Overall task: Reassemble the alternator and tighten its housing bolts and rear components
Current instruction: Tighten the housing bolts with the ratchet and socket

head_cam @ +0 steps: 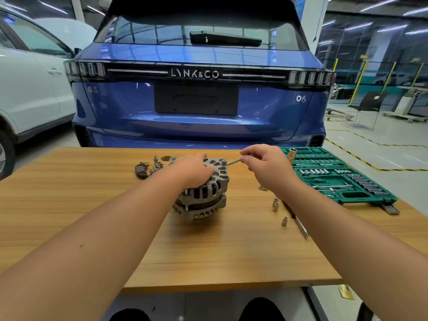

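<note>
The grey alternator [203,200] stands pulley-down in the middle of the wooden table [92,205]. My left hand [192,170] lies curled over its top rear housing and grips it. My right hand [264,163] hovers just right of the housing and pinches the head of a long housing bolt [234,161]. The bolt's tip points left at a mounting ear of the housing. Another long bolt shows upright in the alternator's side.
Loose rear parts and a dark cover [141,170] lie behind the alternator at left. Small sockets [275,203] and a driver tool [301,225] lie at right. An open green socket case [342,177] sits at the table's right edge. A blue car [199,100] stands behind.
</note>
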{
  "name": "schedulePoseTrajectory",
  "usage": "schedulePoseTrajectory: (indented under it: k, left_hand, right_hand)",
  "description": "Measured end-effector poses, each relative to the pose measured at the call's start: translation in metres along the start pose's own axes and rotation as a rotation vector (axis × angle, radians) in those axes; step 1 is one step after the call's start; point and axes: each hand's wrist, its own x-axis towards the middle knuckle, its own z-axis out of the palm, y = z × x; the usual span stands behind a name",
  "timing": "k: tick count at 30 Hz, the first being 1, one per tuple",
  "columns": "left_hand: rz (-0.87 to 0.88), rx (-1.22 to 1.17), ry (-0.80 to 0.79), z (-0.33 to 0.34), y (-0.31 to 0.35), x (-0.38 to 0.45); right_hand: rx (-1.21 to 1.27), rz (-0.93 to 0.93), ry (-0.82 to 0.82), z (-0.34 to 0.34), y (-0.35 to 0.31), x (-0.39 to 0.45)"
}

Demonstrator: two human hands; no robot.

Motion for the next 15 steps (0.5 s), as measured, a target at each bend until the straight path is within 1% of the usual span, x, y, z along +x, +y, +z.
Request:
schedulePoseTrajectory:
  k: [3, 8, 10, 15]
  left_hand:
    - [-0.031, -0.005, 0.116, 0.016, 0.000, -0.004]
    - [0.041, -0.035, 0.105, 0.013, -0.008, -0.004]
    - [0.056, -0.045, 0.099, 0.013, -0.009, -0.004]
    - [0.069, -0.030, 0.115, 0.014, -0.010, -0.002]
  right_hand:
    - [-0.034, -0.052, 0.032, 0.002, -0.010, -0.001]
    - [0.001, -0.082, 0.110, 0.014, -0.019, 0.001]
    - [-0.039, -0.099, 0.096, 0.020, -0.019, 0.001]
    - [-0.104, -0.145, -0.026, 0.030, -0.014, 0.001]
